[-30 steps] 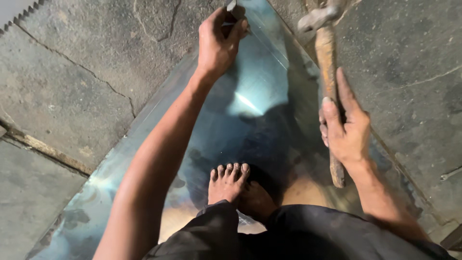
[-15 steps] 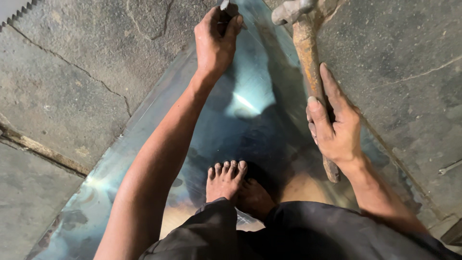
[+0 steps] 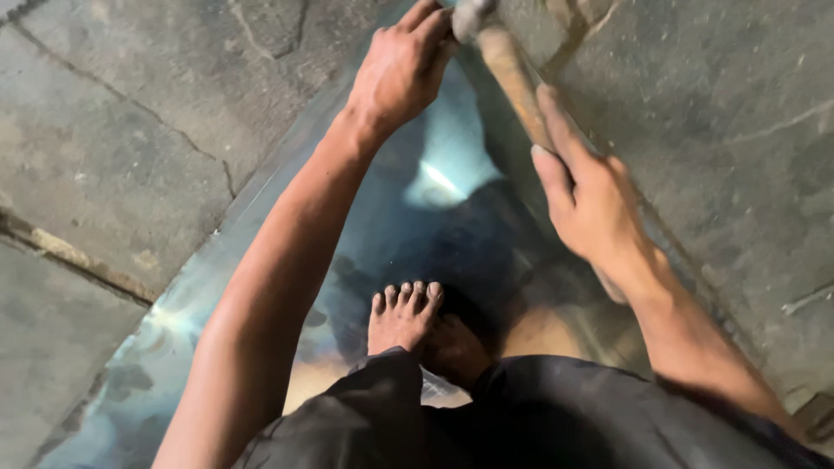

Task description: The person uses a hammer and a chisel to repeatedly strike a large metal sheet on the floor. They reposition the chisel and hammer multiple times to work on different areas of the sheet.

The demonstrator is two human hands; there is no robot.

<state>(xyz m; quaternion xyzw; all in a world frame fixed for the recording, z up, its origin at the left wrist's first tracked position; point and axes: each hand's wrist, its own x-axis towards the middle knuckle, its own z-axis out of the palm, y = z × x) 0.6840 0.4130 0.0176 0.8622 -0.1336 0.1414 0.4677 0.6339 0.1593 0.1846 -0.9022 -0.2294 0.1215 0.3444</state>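
A shiny metal sheet [image 3: 452, 217] lies on the stone floor, and my bare foot [image 3: 401, 314] stands on it. At the sheet's far end my left hand [image 3: 401, 71] has its fingers curled around a small metal tool that they almost hide. My right hand [image 3: 591, 195] grips the wooden handle of a hammer [image 3: 511, 71], index finger stretched along it. The hammer's metal head [image 3: 473, 16] is right beside my left hand's fingertips at the top edge of the view.
Cracked grey stone floor [image 3: 130, 148] surrounds the sheet on both sides. My dark trousers [image 3: 521, 417] fill the bottom of the view. The sheet's right edge runs under my right hand and forearm.
The hammer head has swung left, from apart on the right to right beside my left hand's fingers. My left hand stays at the sheet's far end.
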